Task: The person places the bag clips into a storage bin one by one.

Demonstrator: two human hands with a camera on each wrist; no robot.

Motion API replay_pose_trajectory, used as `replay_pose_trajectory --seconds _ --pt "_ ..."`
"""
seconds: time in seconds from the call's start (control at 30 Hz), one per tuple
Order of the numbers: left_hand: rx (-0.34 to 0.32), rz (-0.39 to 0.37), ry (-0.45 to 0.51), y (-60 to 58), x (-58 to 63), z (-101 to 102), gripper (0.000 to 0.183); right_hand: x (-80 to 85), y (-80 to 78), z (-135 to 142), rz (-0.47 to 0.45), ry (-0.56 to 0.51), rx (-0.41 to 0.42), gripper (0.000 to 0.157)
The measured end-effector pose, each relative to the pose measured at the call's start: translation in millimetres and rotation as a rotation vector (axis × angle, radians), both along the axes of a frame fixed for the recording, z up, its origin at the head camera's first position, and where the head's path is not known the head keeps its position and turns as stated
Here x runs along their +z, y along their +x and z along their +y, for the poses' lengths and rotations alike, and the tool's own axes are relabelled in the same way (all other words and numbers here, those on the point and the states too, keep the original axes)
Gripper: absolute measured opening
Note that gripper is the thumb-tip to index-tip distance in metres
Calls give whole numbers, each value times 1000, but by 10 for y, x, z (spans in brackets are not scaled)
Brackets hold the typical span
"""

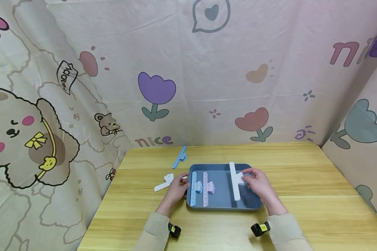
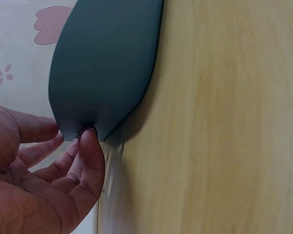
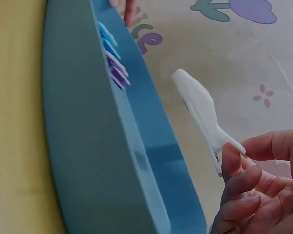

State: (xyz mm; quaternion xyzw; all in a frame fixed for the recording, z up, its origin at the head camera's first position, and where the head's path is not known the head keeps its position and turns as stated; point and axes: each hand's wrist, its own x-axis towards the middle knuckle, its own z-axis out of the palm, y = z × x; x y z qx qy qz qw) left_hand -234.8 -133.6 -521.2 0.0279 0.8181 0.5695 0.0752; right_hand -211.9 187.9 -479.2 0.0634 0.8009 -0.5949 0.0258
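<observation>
In the head view, a grey-blue tray (image 1: 221, 208) lies on the table. My left hand (image 1: 177, 188) pinches its left end; in the left wrist view the fingers (image 2: 90, 163) are curled at the tray's narrow end (image 2: 105, 68). Between thumb and fingers, my right hand (image 1: 260, 183) holds a white bag clip (image 1: 234, 181) by its grip tabs, over the tray's right part. The right wrist view has this clip (image 3: 198, 107) raised above the rim. Inside the tray at left, a light-blue clip (image 1: 193, 190) and a lilac clip (image 1: 205, 190) lie side by side.
Left of the tray, another white clip (image 1: 163, 183) lies on the wooden table (image 1: 138, 205), close to my left hand. A blue clip (image 1: 179, 157) lies farther back. Behind the table hangs a printed cloth (image 1: 188, 122). Both wrists wear small black cameras (image 1: 175, 230).
</observation>
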Motion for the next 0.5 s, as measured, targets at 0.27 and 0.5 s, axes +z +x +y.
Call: replay_pose_trajectory --seconds 0.27,0.5 --pt "7 -2 0 0 -12 -1 42 -99 -34 -134 -6 8 18 26" --pt "4 6 29 15 4 -1 43 -133 -37 -218 -6 16 24 25"
